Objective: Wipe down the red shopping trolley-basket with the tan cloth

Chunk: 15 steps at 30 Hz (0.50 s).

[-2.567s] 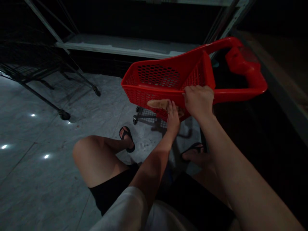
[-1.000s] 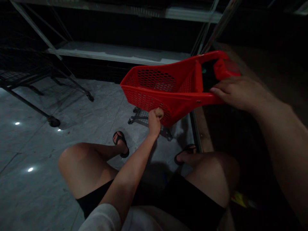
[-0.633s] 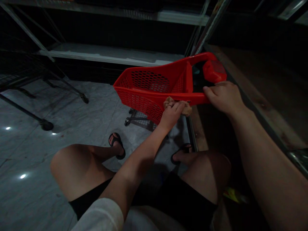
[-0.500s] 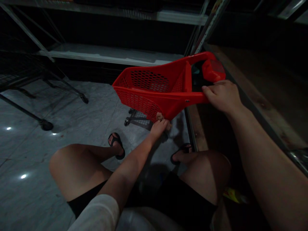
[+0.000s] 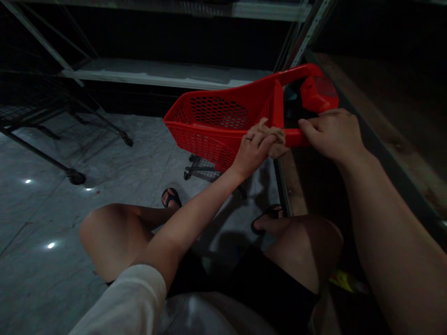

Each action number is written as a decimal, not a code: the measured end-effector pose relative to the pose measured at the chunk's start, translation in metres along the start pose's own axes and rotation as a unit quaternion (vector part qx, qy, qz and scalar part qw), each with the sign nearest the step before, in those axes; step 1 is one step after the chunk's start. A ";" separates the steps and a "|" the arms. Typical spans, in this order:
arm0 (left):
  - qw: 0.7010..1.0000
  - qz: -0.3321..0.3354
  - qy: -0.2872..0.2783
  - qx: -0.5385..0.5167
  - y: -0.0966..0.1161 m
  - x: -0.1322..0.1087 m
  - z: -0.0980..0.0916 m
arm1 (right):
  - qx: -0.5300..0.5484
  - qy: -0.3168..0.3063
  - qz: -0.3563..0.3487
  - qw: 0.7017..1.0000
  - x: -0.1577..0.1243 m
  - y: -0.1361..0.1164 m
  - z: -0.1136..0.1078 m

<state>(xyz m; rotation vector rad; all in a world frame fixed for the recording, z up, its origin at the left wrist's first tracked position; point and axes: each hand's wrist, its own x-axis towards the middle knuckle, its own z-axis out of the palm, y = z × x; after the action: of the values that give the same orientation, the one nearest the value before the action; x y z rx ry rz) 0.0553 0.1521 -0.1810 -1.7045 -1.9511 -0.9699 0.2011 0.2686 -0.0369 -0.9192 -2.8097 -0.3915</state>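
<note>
- Red plastic shopping cart [image 5: 206, 139], standing upright on grey floor tiles [image 5: 115, 172] in front of the person's spread knees; even in this dim light its glossy colour stands out.
- Far left, well apart from it, I see a dark wheeled metal frame [image 5: 38, 151], with small white glints on the tiles below.
- Behind the cart runs a pale metal shelf [image 5: 150, 79].
- The basket's left end is narrow and angled, edged with a smooth rim. Honeycomb holes pierce the far wall; the near wall has a tighter, smaller mesh.
- Beneath, a castor [image 5: 187, 173] shows on a grey undercarriage.
- The left hand [image 5: 251, 148], a ring on one finger, is at the near rim, its fingers bent and clamped on a tan cloth [image 5: 277, 142].
- That cloth is crumpled, its folds poking above the rim and spilling past the fingertips.
- Beside it a solid red panel [image 5: 278, 104] closes the basket, and the frame continues into a chunky looped handle [image 5: 296, 137] carrying a boxy red block [image 5: 319, 93] with a duller top.
- The right hand [image 5: 333, 132] grips the handle's near bar, fingers together and wrapped over it, thumb lying along it.
- Far right, a brown wooden ledge [image 5: 394, 130]; lower down, something yellow [image 5: 342, 280], too dim to identify.
</note>
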 end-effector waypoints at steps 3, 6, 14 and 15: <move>0.987 -0.018 -0.156 0.038 -0.010 -0.060 0.021 | -0.010 -0.024 0.008 1.000 0.002 0.000 -0.001; 0.965 -0.059 -0.255 0.027 -0.029 -0.114 0.040 | -0.020 -0.029 0.022 0.999 0.005 -0.002 -0.001; 0.970 -0.161 -0.182 -0.013 -0.046 -0.118 0.038 | -0.007 -0.023 0.029 0.999 0.008 -0.006 0.003; 0.977 -0.172 -0.126 -0.032 -0.043 -0.103 0.033 | -0.009 -0.017 0.026 0.999 0.008 -0.006 0.003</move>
<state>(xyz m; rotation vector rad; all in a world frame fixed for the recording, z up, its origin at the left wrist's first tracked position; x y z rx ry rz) 0.0390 0.1006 -0.2841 -1.6213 -2.4660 -0.9768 0.1909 0.2689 -0.0393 -1.0089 -2.8106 -0.4000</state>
